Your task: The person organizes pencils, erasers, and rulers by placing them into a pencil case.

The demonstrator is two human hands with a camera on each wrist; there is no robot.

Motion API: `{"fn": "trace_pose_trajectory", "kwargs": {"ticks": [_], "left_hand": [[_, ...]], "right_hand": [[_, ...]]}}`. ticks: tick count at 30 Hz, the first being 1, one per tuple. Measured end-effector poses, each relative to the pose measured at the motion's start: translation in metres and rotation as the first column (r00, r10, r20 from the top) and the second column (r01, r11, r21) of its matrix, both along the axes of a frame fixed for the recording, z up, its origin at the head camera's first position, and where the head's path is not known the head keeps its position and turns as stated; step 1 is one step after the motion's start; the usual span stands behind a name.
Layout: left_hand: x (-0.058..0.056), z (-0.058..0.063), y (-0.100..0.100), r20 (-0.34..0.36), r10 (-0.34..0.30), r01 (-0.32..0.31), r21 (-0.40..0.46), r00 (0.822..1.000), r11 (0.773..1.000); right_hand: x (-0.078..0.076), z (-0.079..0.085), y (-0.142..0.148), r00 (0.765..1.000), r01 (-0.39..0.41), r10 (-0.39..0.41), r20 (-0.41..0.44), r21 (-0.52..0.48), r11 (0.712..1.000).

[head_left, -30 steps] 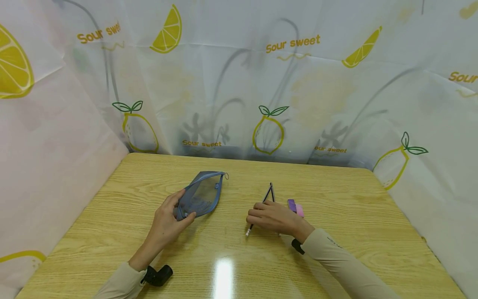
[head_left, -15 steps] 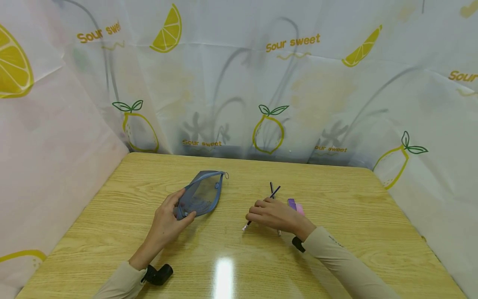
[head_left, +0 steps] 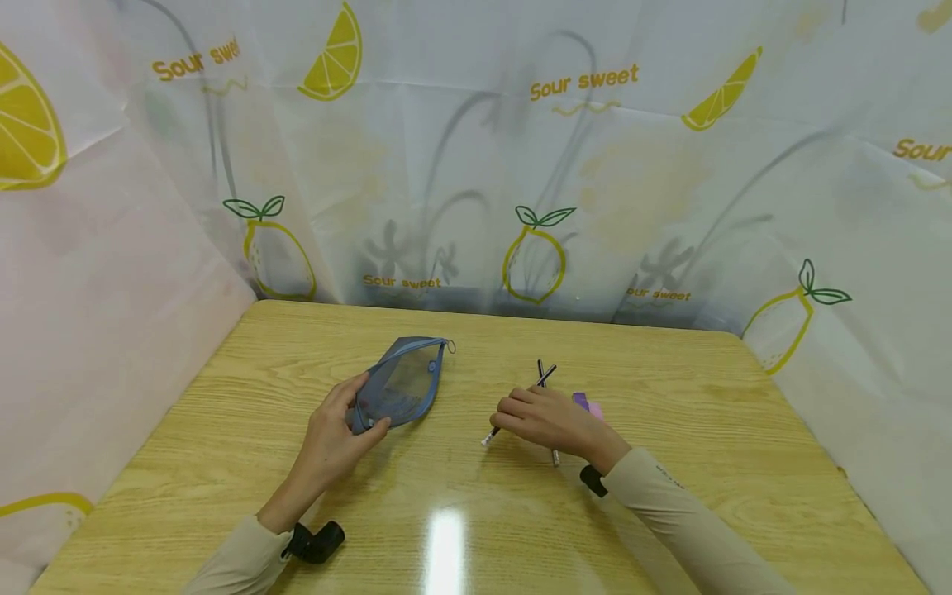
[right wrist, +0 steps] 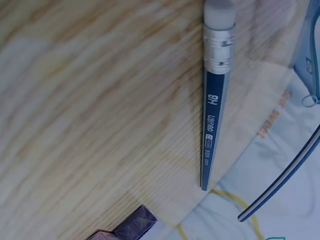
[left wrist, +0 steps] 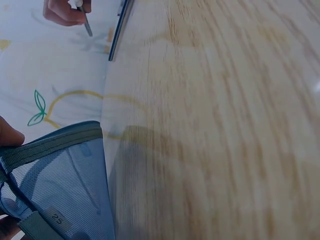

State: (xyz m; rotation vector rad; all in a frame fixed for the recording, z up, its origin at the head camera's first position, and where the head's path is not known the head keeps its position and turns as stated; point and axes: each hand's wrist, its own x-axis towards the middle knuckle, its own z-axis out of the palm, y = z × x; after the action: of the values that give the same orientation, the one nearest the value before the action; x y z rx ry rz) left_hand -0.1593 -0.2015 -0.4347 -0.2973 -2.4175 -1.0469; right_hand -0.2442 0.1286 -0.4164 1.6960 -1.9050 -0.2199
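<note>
On the left, my left hand (head_left: 330, 438) grips the near end of a blue mesh zipper pouch (head_left: 402, 388), thumb on one side and fingers on the other. The pouch's mouth gapes, and a "25" label (left wrist: 57, 218) shows on its mesh. My right hand (head_left: 550, 423) pinches a dark striped pencil (right wrist: 280, 182) above the table, its eraser end pointing toward the lower left. Beneath that hand a second pencil (right wrist: 212, 110), marked HB and tipped with a white eraser, lies on the wood. From the head view, the held pencil crosses over it.
Just beyond the right hand lie a small purple block (head_left: 580, 400) and a pink block (head_left: 596, 410), partly hidden by the hand. The wooden table (head_left: 669, 512) meets a lemon-print sheet (head_left: 461, 165) at the back and sides.
The held pencil has come up off the table and swung, its far end moving right across the lying pencil. My left hand and the pouch stay put.
</note>
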Motion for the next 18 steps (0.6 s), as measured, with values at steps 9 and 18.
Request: {"fn": "trace_pose_trajectory", "kwargs": {"ticks": [9,18], "left_hand": [[0.0011,0.0007,0.0015,0.009,0.0,0.0,0.003,1.0,1.0],[0.0019,0.0026,0.0031,0.01,0.003,-0.003,0.003,1.0,1.0]], "right_hand": [[0.0007,0.0048,-0.0017,0.999,-0.04,0.04,-0.007,-0.02,0.999],[0.002,0.007,-0.0032,0.998,-0.061,0.061,-0.002,-0.032,0.998]]}}
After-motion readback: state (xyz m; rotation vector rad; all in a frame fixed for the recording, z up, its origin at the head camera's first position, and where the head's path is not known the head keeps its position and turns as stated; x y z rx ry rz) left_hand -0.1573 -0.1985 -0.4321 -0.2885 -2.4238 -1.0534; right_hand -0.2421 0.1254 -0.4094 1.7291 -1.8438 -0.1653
